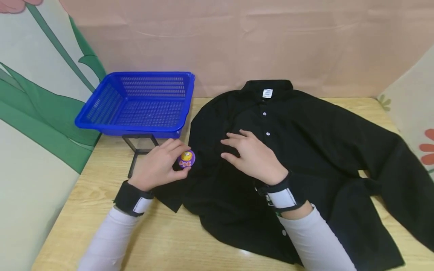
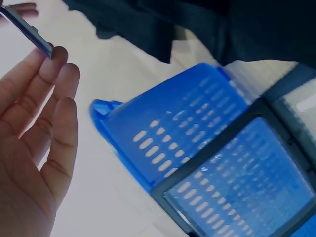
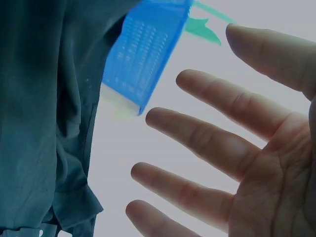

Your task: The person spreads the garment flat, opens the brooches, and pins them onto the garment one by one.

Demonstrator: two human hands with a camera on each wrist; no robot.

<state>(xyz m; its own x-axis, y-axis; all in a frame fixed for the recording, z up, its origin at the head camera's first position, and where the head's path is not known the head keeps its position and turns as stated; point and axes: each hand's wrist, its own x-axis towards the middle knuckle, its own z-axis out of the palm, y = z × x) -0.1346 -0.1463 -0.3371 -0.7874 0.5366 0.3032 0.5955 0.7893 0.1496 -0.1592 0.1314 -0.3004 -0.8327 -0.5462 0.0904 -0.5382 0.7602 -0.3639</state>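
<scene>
My left hand (image 1: 159,164) pinches a round purple pin badge (image 1: 186,159) with a yellow cartoon figure, between thumb and fingertips. In the left wrist view the badge (image 2: 30,30) shows edge-on, with a small fitting on its back. Below and around the badge spreads a black button-up shirt (image 1: 315,150), laid out on the table with its collar at the far side. My right hand (image 1: 254,158) hovers over the shirt front, holding nothing; its fingers look straight and spread in the right wrist view.
A blue plastic basket (image 1: 135,130) stands at the back left, tilted on a dark metal stand (image 1: 137,151). The wooden table (image 1: 162,241) meets a pinkish backdrop behind. The shirt's sleeve (image 1: 403,180) reaches the table's right side.
</scene>
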